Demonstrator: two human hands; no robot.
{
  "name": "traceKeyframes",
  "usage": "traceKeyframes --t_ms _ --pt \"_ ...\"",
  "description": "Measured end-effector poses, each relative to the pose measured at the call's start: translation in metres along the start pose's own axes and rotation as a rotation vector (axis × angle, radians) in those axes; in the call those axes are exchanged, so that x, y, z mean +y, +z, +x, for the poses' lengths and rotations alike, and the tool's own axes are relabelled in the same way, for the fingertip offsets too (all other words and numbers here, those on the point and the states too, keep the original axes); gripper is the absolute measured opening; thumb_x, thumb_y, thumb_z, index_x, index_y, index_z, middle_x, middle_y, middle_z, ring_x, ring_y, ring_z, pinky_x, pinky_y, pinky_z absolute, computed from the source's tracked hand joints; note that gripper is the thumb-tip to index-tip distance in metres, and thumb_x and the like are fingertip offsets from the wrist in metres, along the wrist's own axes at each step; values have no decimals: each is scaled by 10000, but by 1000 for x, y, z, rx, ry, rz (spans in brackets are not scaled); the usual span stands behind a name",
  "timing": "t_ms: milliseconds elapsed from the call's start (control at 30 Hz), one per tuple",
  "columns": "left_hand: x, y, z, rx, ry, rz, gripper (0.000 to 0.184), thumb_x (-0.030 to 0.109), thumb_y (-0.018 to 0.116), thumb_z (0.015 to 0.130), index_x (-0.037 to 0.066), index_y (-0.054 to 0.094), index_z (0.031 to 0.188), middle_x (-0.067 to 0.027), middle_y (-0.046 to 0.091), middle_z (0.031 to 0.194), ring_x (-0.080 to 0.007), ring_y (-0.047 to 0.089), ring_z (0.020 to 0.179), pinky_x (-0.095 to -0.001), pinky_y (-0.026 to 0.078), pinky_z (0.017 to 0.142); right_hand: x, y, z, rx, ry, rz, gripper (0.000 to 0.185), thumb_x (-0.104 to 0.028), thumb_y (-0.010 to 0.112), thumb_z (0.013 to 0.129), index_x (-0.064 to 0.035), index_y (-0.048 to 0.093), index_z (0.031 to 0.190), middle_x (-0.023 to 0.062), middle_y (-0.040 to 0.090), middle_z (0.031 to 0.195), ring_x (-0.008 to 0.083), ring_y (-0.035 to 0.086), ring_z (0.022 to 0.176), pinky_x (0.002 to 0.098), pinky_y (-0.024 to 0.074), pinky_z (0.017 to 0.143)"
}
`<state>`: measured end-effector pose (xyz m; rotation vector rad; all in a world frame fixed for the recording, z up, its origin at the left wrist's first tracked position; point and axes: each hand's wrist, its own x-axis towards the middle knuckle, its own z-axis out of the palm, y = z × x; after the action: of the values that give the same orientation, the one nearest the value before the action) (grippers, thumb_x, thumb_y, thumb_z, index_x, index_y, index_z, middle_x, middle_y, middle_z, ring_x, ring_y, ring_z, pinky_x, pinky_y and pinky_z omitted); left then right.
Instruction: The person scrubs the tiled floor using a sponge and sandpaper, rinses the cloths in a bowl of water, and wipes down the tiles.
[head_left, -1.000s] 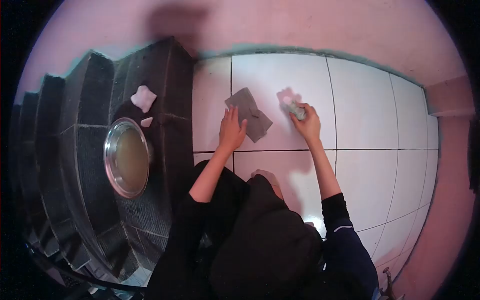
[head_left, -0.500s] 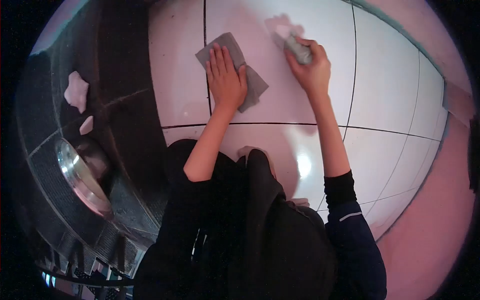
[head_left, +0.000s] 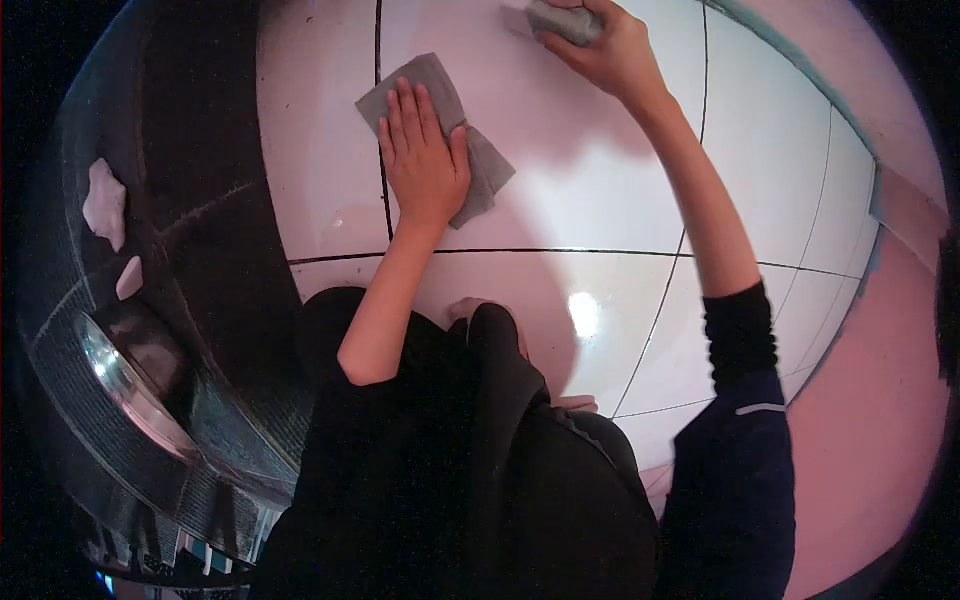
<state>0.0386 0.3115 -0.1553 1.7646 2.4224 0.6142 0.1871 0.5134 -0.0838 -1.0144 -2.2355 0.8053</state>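
My left hand lies flat with its fingers stretched out on a folded grey cloth. The cloth rests on the white tiled floor, across a dark joint between tiles. Farther forward, at the top of the view, my right hand has its fingers closed around a small grey-green wad that looks like bunched cloth. Part of the wad is covered by the fingers and blurred. Whether it touches the floor I cannot tell.
On the dark tiles at left lie a pale, irregular piece and a smaller pale piece. Closer to me is a shiny metal bowl. A pink wall borders the floor at right. My bare feet are partly hidden under dark clothing.
My right hand has moved forward with the wad, and its shadow now falls nearer to me. My left hand stays flat on the grey cloth. The whole view has shifted slightly.
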Motion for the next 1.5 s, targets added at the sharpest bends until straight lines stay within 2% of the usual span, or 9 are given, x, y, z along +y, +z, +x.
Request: traceKeyframes --t_ms 100,167,233,300,767,900,967,1033,1500 --pt "0 -2 -2 7 5 -21 626 344 375 980 -45 255 1456 -219 217 1535 -368 214 1419 -501 153 1146 9 -21 24 -44 381 -80 333 -214 781 737 -18 641 966 165 699 905 241 679 767 319 530 669" --pt "-2 -2 0 9 25 -13 623 340 371 983 -45 250 1458 -223 218 1534 -366 214 1420 -499 156 1146 41 -16 29 163 125 -63 364 -234 788 732 -9 632 972 154 698 898 207 662 750 329 525 650" --pt "-1 -3 1 9 21 -12 621 336 370 983 -45 250 1458 -225 218 1533 -366 213 1421 -500 156 1146 30 -13 25 118 263 -80 341 -221 778 747 -12 626 969 158 699 912 193 658 815 349 532 711" --pt "-1 -2 -1 2 3 -10 619 333 370 983 -45 250 1458 -227 218 1532 -366 213 1421 -500 156 1146 21 -3 4 -63 -55 -28 342 -227 775 756 -13 608 963 166 699 939 192 650 878 394 516 813" --pt "-2 0 -1 54 27 -12 619 335 401 973 -41 277 1450 -204 257 1523 -359 245 1409 -500 188 1136 44 -5 38 273 123 -143 369 -275 785 727 -17 627 939 172 693 869 272 675 804 381 526 725" --pt "-3 1 -1 54 12 -9 620 338 402 972 -39 279 1449 -206 261 1521 -351 245 1411 -501 194 1135 12 6 19 79 -3 -271 412 -282 793 686 -34 622 968 198 678 836 354 667 777 400 525 697" --pt "-2 1 -1 62 21 -10 620 339 404 971 -36 283 1449 -207 269 1517 -354 249 1409 -502 195 1134 -2 -14 26 -53 243 -212 399 -267 790 692 -32 617 964 196 681 827 359 665 759 401 524 685" --pt "-2 2 -1 70 24 -8 619 336 408 970 -38 285 1448 -208 274 1515 -356 253 1407 -503 198 1133 26 -9 40 258 97 -276 393 -269 789 698 -28 608 950 201 677 806 339 675 747 398 528 681" --pt "-1 0 -3 44 2 -11 623 334 402 971 -31 266 1458 -202 247 1529 -357 231 1416 -499 188 1138 1 -2 15 39 60 -389 384 -191 776 682 -64 619 1009 169 659 952 336 645 834 410 525 716"
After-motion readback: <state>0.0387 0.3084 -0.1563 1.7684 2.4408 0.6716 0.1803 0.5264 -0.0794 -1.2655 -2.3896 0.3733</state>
